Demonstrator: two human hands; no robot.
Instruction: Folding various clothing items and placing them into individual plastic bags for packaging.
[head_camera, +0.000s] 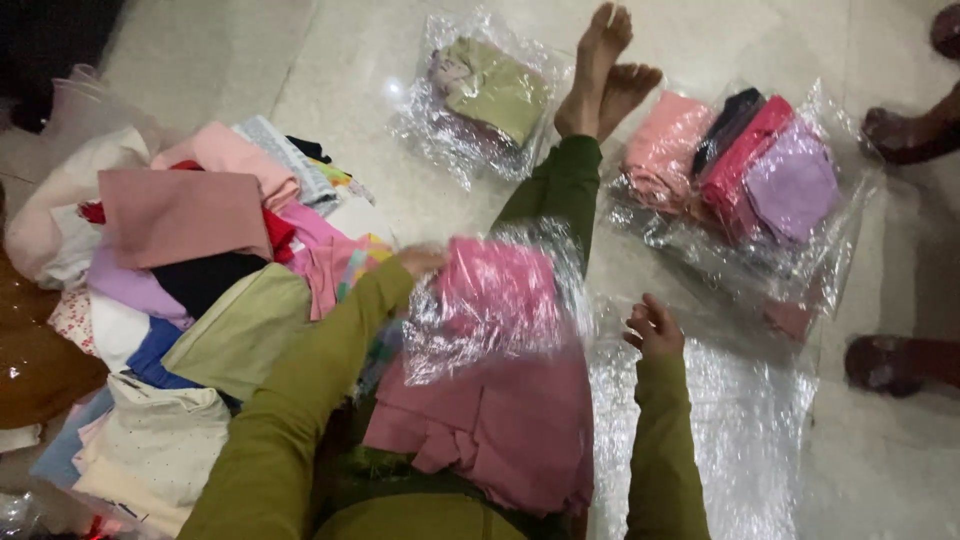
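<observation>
I sit on the floor in olive green sleeves with my legs stretched out ahead. My left hand (420, 261) grips a clear plastic bag (490, 300) with a bright pink folded garment inside, held above my lap. Beneath it a dusty pink folded cloth (500, 430) rests on my lap. My right hand (655, 328) hovers to the right of the bag with fingers apart and holds nothing. Under that hand more clear plastic bags (740, 420) are spread over the floor.
A big heap of mixed folded clothes (180, 280) lies to my left. Ahead are a bagged green garment (490, 90) and a row of bagged pink, dark and lilac garments (740, 165). Another person's feet (900, 130) stand at the right edge.
</observation>
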